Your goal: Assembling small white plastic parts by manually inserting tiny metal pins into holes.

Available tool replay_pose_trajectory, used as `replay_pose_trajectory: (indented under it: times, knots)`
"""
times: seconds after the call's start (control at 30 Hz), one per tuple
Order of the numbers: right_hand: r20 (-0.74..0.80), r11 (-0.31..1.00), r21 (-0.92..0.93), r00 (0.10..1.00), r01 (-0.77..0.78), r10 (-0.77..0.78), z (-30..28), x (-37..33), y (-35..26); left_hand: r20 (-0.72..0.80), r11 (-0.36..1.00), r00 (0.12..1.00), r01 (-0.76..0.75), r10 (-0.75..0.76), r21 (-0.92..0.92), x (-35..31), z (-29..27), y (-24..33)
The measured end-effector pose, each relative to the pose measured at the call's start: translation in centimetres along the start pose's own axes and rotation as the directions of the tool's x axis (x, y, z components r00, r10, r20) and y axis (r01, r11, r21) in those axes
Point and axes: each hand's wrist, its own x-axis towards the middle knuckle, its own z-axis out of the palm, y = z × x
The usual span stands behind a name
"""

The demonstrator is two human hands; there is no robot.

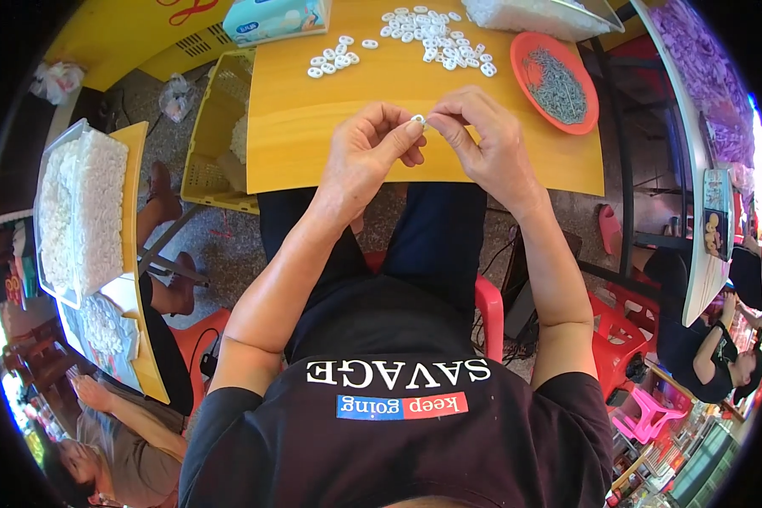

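- White and small, a piece is pinched between the thumb and fingers of the left hand, above the yellow table
- The right hand is held just beside it, thumb and forefinger drawn together at the piece; whether anything thin is gripped there cannot be told
- Loose white pieces are spread beyond both hands, and a smaller cluster is set apart beyond the left hand
- A red dish is placed beyond the right hand and to its right, with thin grey metal parts heaped inside
- The piece could be dropped, since so little of it can be gripped; if bounced off the table edge nearer the body, it might be lost on the floor
- Fingertips could be pricked, should the metal parts be sharp and one be pushed askew
- The dish could be tipped and its contents spilled, if its rim were caught by the right hand
- The cluster could be scattered, if brushed by the left knuckles
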Motion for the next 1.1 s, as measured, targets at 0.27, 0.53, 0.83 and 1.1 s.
replay_pose_trajectory:
  times: [0.27, 0.53, 0.83, 1.1]
  knots:
    - [-0.016, 0.993, 0.064, 0.995, -0.099, 0.100, 1.2, -0.7, -0.5, -0.033, 0.997, 0.998, -0.043, 0.045, 0.070, -0.4, 0.4, 0.2]
    - [-0.015, 0.962, 0.096, 0.966, -0.256, 0.258, 2.0, -1.8, 0.8, -0.021, 0.987, 1.000, -0.008, 0.011, 0.160, 0.8, 0.1, -1.3]
    - [-0.040, 0.994, 0.085, 0.997, -0.069, 0.073, 0.5, -1.5, 0.1, 0.074, 0.998, 0.995, 0.066, -0.065, -0.001, 0.1, 0.1, -0.5]
    - [-0.088, 0.903, 0.252, 0.921, -0.348, 0.379, 1.9, -2.1, -0.7, -0.007, 0.998, 1.000, 0.030, -0.030, 0.051, 0.0, 1.2, -0.3]
